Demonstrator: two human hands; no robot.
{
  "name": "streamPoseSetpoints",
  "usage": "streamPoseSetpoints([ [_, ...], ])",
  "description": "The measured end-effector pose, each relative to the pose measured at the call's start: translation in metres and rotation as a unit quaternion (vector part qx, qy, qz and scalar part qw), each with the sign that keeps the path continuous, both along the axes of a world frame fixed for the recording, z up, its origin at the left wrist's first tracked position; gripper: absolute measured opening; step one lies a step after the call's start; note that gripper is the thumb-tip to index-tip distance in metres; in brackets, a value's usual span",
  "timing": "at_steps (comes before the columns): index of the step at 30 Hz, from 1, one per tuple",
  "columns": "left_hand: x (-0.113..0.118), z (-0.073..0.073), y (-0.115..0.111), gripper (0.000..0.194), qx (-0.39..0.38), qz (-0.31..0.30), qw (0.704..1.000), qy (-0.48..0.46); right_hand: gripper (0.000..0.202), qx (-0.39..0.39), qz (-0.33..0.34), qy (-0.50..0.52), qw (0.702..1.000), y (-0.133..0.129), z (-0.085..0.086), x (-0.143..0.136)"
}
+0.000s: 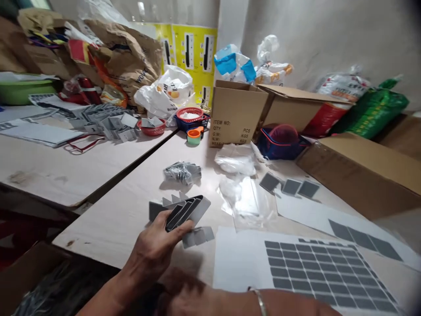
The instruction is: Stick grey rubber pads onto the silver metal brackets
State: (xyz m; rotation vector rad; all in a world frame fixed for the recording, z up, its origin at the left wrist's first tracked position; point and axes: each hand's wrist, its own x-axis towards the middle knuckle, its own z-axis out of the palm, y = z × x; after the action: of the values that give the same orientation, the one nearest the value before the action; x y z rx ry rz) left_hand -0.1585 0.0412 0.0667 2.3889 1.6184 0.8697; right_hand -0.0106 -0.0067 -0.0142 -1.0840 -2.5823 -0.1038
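A: Where are the folded grey pieces?
B: In the left hand, its thumb and fingers closed around the stack, over the near part of the counter.
A: Which way does the stack run?
B: Its long folds slant away from the body, from lower left to upper right.
A: And the right hand?
B: Nearer the body, apart from the stack, which lies ahead of it. It's too blurred to tell whether it's open or closed.
A: What's around them?
B: Loose grey pieces just beside the thumb, a wrapped bundle beyond, clear plastic bags off to the right, and nearer on that side, a white sheet bearing grey rectangles.
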Motion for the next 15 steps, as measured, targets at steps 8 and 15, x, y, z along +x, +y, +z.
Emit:
streamPoseSetpoints([
  [8, 0.101, -0.009, 0.015, 0.039, 0.015, -0.047, 0.992, 0.119, 0.029, 0.02, 0.089, 0.022, 0.996, -0.054, 0.03, 0.214],
  [15, 0.175, -0.018, 0.039, 0.038, 0.04, -0.023, 0.976, 0.213, 0.05, 0.058, -0.076, -0.005, 0.995, -0.079, 0.0, 0.31],
])
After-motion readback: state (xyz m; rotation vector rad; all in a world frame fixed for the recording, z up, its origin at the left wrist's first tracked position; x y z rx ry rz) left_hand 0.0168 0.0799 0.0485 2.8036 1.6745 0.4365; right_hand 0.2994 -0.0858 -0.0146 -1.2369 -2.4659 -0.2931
